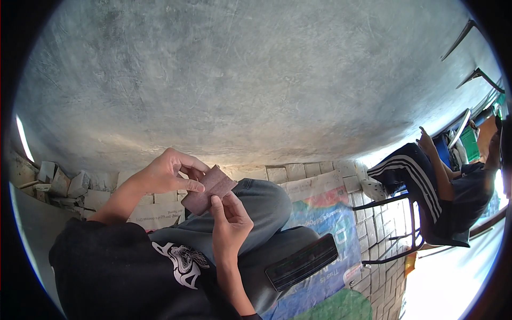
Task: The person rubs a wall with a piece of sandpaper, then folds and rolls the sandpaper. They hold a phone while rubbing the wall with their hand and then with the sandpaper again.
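Observation:
A small reddish-brown folded sheet (205, 194) that looks like sandpaper is held up above my lap, with a crease across its middle. My left hand (176, 173) pinches its upper left part between thumb and fingers. From below, my right hand (232, 216) grips the lower right part, thumb on the near face and fingers behind. Under my hands are my legs in grey jeans (266, 202). A dark rectangular case (302, 261) rests on my lap to the right of my right forearm.
A grey plastered wall (256, 80) rises close in front. Broken blocks (69, 184) lie at its foot on the left. A printed banner (325, 256) covers some paving (381, 240). At right, another person (448, 186) sits on a metal-framed chair (413, 224).

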`<state>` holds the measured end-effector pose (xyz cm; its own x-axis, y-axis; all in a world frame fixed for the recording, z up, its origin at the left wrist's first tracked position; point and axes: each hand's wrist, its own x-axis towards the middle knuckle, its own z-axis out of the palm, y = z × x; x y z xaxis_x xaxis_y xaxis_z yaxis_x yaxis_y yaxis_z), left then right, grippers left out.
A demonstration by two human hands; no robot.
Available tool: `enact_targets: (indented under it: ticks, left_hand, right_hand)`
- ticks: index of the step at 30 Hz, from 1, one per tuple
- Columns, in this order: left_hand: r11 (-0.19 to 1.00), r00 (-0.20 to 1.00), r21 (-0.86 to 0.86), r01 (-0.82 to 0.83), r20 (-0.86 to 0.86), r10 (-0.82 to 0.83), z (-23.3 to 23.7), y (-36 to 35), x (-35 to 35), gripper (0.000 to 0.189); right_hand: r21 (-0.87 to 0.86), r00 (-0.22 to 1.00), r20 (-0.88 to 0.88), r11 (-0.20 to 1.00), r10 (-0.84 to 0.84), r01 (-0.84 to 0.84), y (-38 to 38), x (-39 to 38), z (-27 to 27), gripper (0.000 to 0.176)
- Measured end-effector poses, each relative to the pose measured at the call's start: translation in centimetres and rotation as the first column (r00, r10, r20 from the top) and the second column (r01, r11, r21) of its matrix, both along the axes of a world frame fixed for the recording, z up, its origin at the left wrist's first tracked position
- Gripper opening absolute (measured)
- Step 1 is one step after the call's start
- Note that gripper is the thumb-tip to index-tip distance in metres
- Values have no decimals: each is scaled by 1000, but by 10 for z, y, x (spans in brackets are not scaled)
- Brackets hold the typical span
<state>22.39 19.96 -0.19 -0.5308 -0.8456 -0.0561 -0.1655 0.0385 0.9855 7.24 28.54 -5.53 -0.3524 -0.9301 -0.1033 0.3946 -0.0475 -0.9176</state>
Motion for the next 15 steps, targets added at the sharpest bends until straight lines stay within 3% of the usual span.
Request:
enact_targets:
  ticks: [15]
  left_hand:
    - [998, 999, -55, 43, 21, -42, -3, 3, 0, 36]
  right_hand:
    - [-43, 996, -56, 996, 72, -75, 5, 5, 1, 31]
